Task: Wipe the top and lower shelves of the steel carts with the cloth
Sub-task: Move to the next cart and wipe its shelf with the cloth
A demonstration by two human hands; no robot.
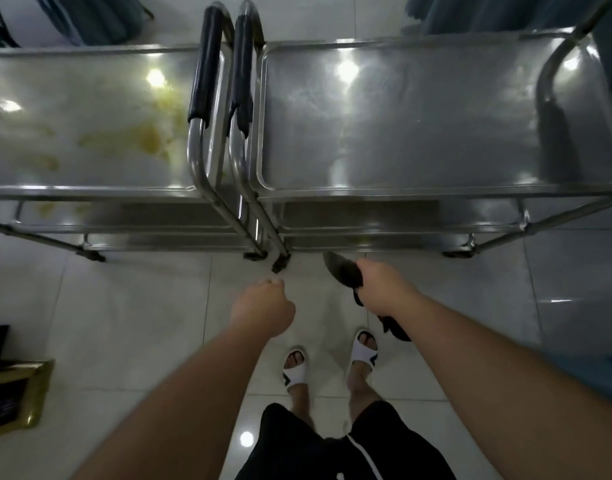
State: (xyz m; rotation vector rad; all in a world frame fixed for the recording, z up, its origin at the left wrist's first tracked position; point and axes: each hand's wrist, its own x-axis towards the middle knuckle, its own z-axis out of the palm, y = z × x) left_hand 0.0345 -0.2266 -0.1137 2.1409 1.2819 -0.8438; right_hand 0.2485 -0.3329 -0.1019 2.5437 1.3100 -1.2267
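Two steel carts stand side by side before me, handles meeting in the middle. The left cart [38, 192] has yellowish-brown stains [142, 136] on its top shelf and more on its lower shelf [55, 211]. The right cart [401, 194] has a shiny top shelf with no stains showing. My right hand [384, 289] grips a dark cloth [342, 271] in front of the right cart's lower shelves, below the top shelf edge. The cloth's tail hangs under my wrist. My left hand [263, 306] hangs in a loose fist, holding nothing, over the floor near the cart legs.
Black-padded handles [204, 67] rise between the carts. Caster wheels [280, 265] sit on the white tiled floor. My feet in white sandals [294, 372] stand behind the hands. A gold-framed dark object [17, 393] lies at the lower left. Blue fabric [90, 15] hangs behind the carts.
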